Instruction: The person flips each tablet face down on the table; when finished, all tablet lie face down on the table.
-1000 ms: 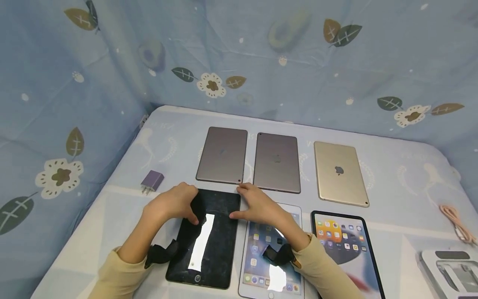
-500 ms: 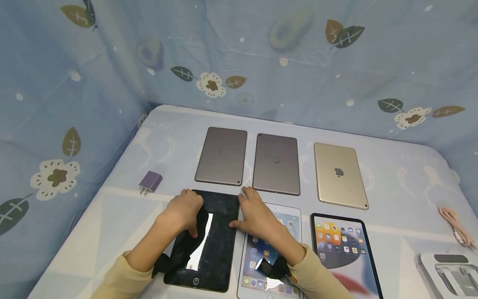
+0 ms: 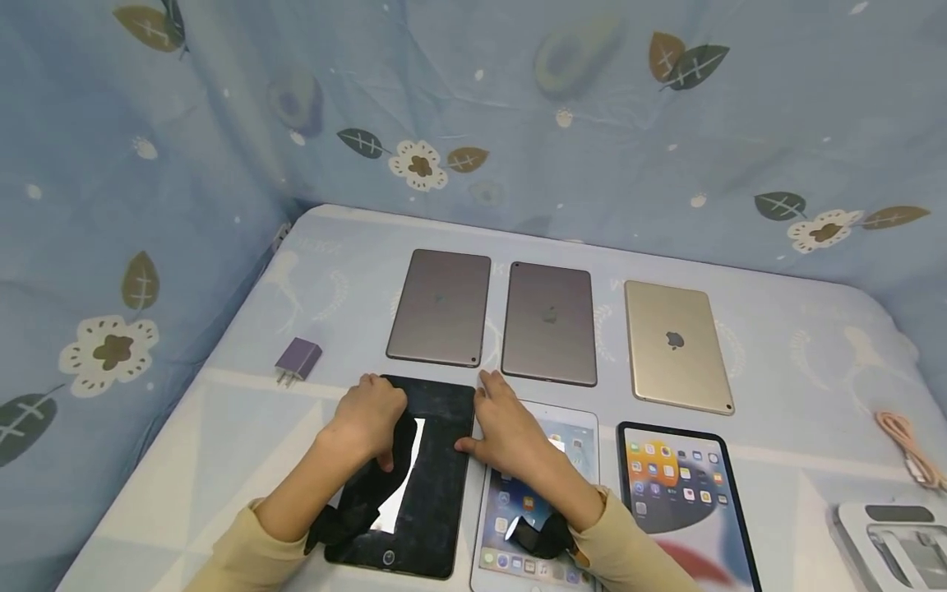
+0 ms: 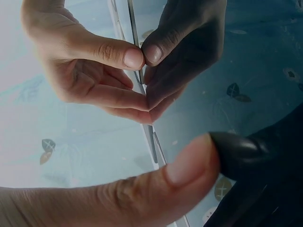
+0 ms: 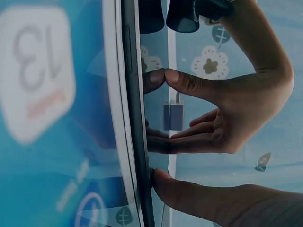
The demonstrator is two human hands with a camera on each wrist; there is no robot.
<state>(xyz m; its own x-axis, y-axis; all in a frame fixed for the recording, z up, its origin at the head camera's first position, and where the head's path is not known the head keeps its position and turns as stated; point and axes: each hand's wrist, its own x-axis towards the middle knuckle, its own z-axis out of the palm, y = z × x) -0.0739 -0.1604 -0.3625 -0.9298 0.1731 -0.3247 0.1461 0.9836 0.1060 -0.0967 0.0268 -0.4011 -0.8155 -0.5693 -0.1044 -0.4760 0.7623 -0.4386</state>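
Note:
A black tablet (image 3: 436,501) with a dark, glossy screen and a home button lies on the table, screen up. Its left long side is held by my left hand (image 3: 367,421), thumb on the glass and fingers over the edge. Along the opposite side my right hand (image 3: 510,426) grips the edge, thumb at the rim, fingers toward the far corner. In the left wrist view my left thumb (image 4: 137,201) meets its reflection on the screen. A white-framed tablet (image 3: 510,501), screen lit, lies under my right wrist.
Beyond lie two grey tablets (image 3: 440,308) (image 3: 549,325) and a gold one (image 3: 676,362), backs up. A lit black-framed tablet (image 3: 684,493) lies right of the white one. A purple charger plug (image 3: 299,360) is at left; a coiled cable (image 3: 906,444) and white stand (image 3: 898,514) at right.
My left hand has shifted right and nearer, further over the black tablet's edge. My right hand has slid slightly nearer along its side. The tablet keeps its place among the others.

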